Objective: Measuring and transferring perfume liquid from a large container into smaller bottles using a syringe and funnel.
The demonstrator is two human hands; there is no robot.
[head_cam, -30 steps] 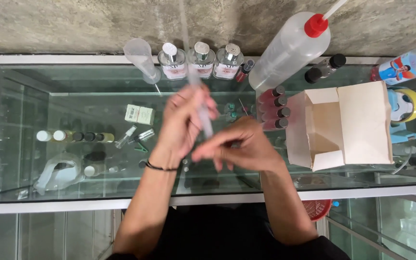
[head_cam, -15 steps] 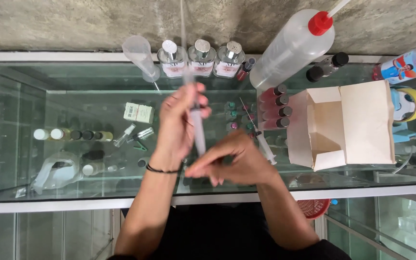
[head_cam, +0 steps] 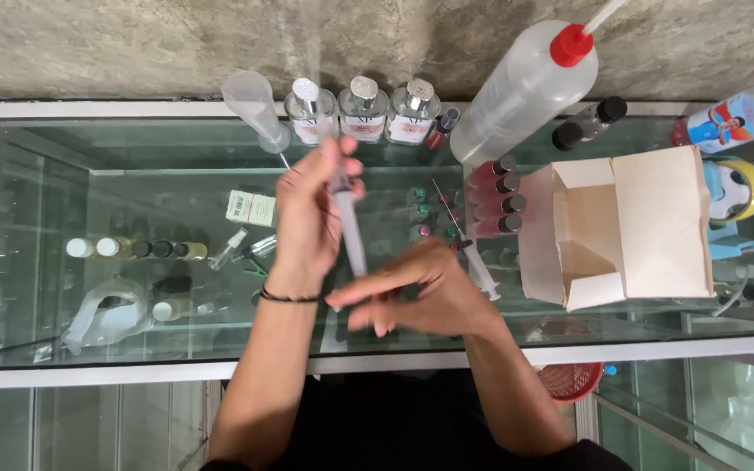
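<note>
Through the glass counter top (head_cam: 37, 157) the lower shelves show only dimly: a row of small capped vials (head_cam: 133, 249) and a crumpled plastic bag (head_cam: 106, 312) at the left can be made out, but much below is blurred by reflections. At the back stand a clear funnel (head_cam: 253, 106) and three square glass bottles (head_cam: 364, 112).

The left hand (head_cam: 307, 218) is raised above the glass and closed around the upper part of a clear syringe (head_cam: 348, 228), fingers and thumb wrapped about the barrel. The top of the syringe is smeared by motion, so its plunger end is hard to read. The barrel slants down toward the right hand (head_cam: 421, 292), which hovers just below with fingers loosely curled; its fingertips meet at the lower tip of the syringe, but whether they pinch something small there I cannot tell.

A second syringe (head_cam: 475, 262) lies on the glass just beyond the right hand. Further right are a big squeeze bottle with a red cap (head_cam: 525, 87), partly cut off at the top, dark-capped vials (head_cam: 499, 196), and an open cardboard box (head_cam: 630, 227).
</note>
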